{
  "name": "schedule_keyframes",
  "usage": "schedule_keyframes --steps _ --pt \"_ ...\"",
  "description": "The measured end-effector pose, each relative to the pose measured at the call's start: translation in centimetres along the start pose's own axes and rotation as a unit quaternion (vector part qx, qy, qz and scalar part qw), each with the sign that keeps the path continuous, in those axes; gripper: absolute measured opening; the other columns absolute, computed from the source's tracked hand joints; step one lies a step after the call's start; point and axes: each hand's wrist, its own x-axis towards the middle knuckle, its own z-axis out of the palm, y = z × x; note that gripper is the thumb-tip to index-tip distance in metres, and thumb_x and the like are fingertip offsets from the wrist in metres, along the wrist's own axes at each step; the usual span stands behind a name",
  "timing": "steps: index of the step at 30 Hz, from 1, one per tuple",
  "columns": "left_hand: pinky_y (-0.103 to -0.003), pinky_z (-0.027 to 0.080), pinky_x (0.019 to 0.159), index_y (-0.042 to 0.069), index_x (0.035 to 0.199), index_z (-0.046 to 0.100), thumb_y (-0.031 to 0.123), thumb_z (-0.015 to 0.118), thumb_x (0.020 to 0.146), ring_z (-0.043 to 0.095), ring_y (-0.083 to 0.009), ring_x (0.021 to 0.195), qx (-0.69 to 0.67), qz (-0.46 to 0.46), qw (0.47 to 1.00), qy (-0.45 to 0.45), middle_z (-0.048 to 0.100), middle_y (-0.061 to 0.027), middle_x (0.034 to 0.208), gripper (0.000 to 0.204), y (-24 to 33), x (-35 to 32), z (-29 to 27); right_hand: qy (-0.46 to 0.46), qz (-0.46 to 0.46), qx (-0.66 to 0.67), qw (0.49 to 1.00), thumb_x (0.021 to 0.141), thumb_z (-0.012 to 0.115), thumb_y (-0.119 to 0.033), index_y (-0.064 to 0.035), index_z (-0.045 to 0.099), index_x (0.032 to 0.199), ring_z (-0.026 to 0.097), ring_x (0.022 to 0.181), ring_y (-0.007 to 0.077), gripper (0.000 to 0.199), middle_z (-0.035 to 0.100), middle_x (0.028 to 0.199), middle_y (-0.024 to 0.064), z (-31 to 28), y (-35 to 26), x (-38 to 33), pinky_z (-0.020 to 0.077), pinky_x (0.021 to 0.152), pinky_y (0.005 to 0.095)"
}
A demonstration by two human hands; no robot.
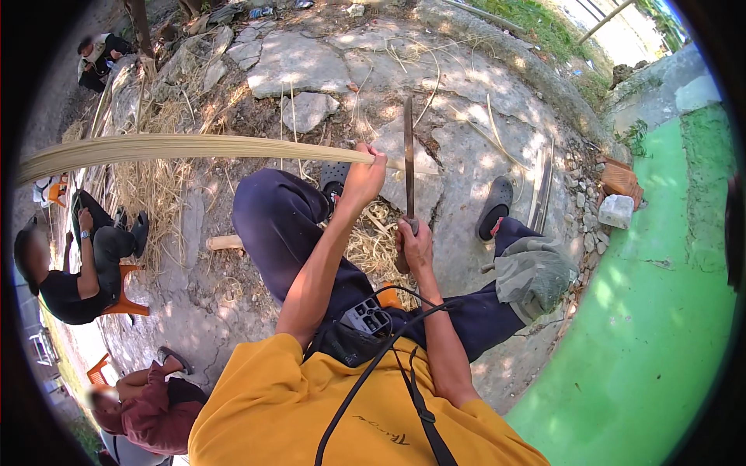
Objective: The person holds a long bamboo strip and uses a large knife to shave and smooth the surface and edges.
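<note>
My left hand [364, 179] is closed round the end of a long, pale bamboo strip [194, 147], which runs off to the left and shows fine lengthwise lines. A short tip of the strip sticks out past my fingers towards the blade. In my right hand [416, 244], closed round its handle, a long-bladed knife [409, 151] points away from me with its dark blade upright in the view. The blade crosses the strip's tip; whether they touch I cannot tell. Beneath both hands, between my legs, lies a heap of pale shavings [377, 241].
Cracked concrete [311, 70] spreads ahead, with thin strips [493, 120] scattered on it. More fibre lies in a pile [155, 194] to the left, near a seated person [70, 272]. A green wall [653, 311] rises at right, beside a brick [620, 180] and rubble.
</note>
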Motion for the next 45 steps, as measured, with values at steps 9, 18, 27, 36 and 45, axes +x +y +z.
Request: schedule_keyframes --steps 9,18,27,36,45 --pt "-0.044 0.047 0.079 -0.003 0.103 0.050 0.055 0.043 0.104 0.061 -0.0343 0.081 0.154 0.033 0.987 -0.022 0.059 -0.0224 0.084 0.058 3.3 -4.3 -0.6 -0.033 -0.030 -0.071 0.996 0.093 0.065 -0.022 -0.0010 0.059 0.082 0.051 0.047 0.0117 0.025 0.054 0.055 0.0024 0.6 -4.2 -1.4 0.0396 0.048 0.0305" --pt "-0.029 0.042 0.058 0.007 0.094 0.052 0.048 0.059 0.100 0.050 -0.0128 0.060 0.048 -0.101 0.989 -0.092 0.053 -0.0016 0.070 0.042 0.5 -10.1 -2.1 -0.061 -0.016 -0.192 0.979 0.087 0.074 -0.031 0.0015 0.063 0.084 0.050 0.054 0.0176 0.034 0.057 0.060 0.0096 -2.3 -2.4 -3.1 0.0422 0.054 0.0376" --pt "-0.024 0.041 0.062 0.008 0.108 0.056 0.040 0.054 0.104 0.046 -0.0079 0.064 -0.228 -0.383 0.872 -0.205 0.051 0.0040 0.076 0.032 0.7 -15.2 -4.2 -0.064 -0.034 -0.221 0.973 0.086 0.074 -0.029 0.0031 0.058 0.081 0.051 0.053 0.0224 0.036 0.056 0.061 0.0131 -1.5 1.1 -3.4 0.0427 0.054 0.0392" --pt "-0.035 0.047 0.073 0.000 0.104 0.060 0.025 0.069 0.093 0.060 -0.0202 0.079 0.236 0.027 0.961 -0.145 0.062 -0.0079 0.084 0.029 7.4 -15.1 -5.3 -0.061 0.023 -0.253 0.965 0.085 0.073 -0.031 0.0033 0.061 0.082 0.052 0.056 0.0210 0.036 0.058 0.063 0.0129 -1.8 2.7 -3.2 0.0449 0.057 0.0397" --pt "-0.053 0.051 0.080 -0.004 0.105 0.064 0.032 0.056 0.098 0.067 -0.0442 0.087 0.400 -0.095 0.888 -0.205 0.071 -0.0239 0.091 0.036 -2.1 -14.3 -3.6 0.037 0.062 -0.193 0.978 0.087 0.072 -0.032 -0.0003 0.063 0.081 0.056 0.052 0.0169 0.033 0.058 0.061 0.0071 -2.8 4.6 -2.6 0.0459 0.054 0.0355"
